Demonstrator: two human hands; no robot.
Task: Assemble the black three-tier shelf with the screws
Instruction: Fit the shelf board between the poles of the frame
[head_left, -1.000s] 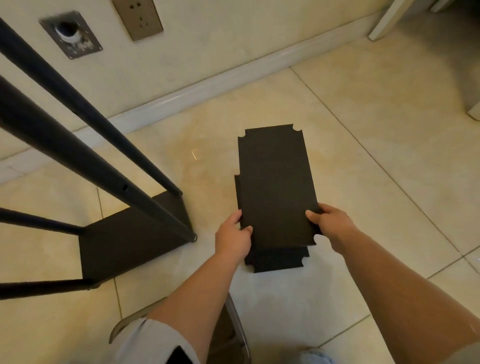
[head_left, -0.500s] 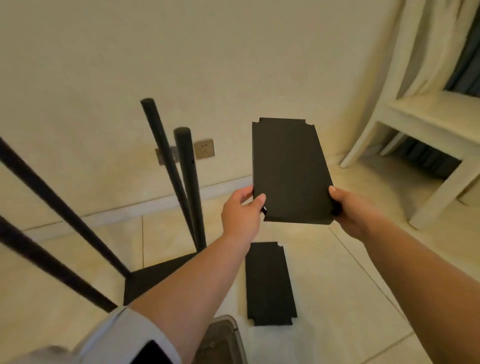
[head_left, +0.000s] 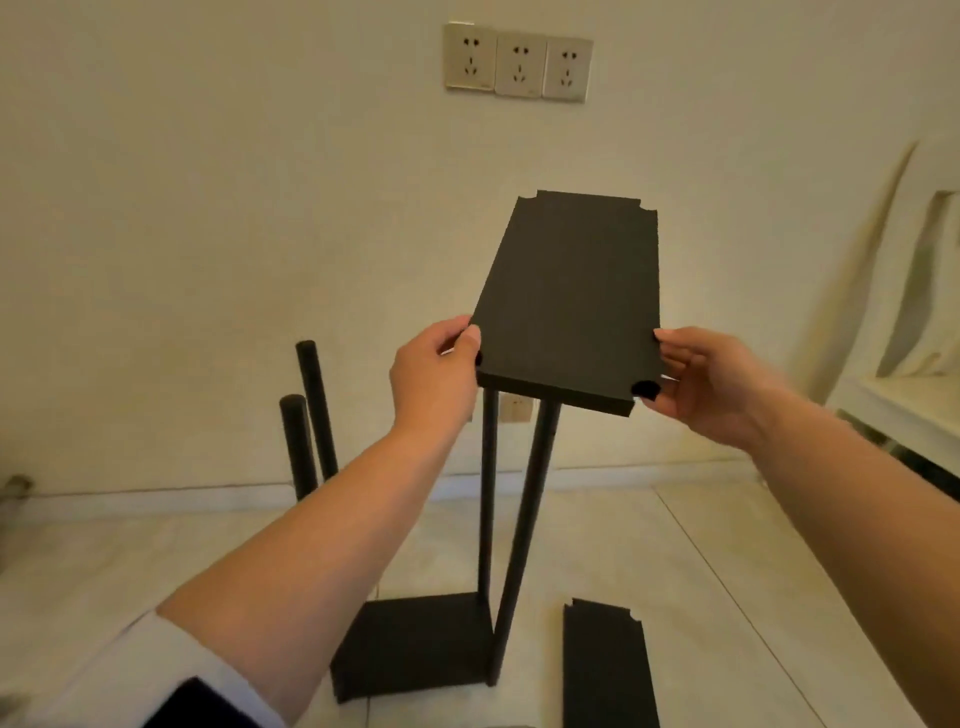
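Clearly the step in hand is fitting a tier: both hands hold a black board (head_left: 571, 291) up over the frame, roughly level, its near end toward the camera. The left hand (head_left: 434, 374) pinches the near left corner, thumb on top by the corner notch; the right hand (head_left: 711, 384) pinches the near right corner the same way, fingers curled under the edge. Each grip is closed on the board and nothing else.

Below, the base board (head_left: 415, 644) lies on the floor (head_left: 727, 571) with four black poles rising from it. Two poles (head_left: 511, 519) pass under the board's near end, and their tops seem to sit at the near corner notches, though whether they are seated I cannot tell. The other two poles (head_left: 306, 415) stand free to the left, tilted away.

Next, I judge, the board's four notches must meet all four poles, so the loose pair needs drawing in before any screw goes in. No screws are visible.

A third board (head_left: 605, 670) lies flat on the pale tiled floor to the right. Behind is a cream wall with a row of sockets (head_left: 517, 65); pale furniture and cloth sit at the right edge.
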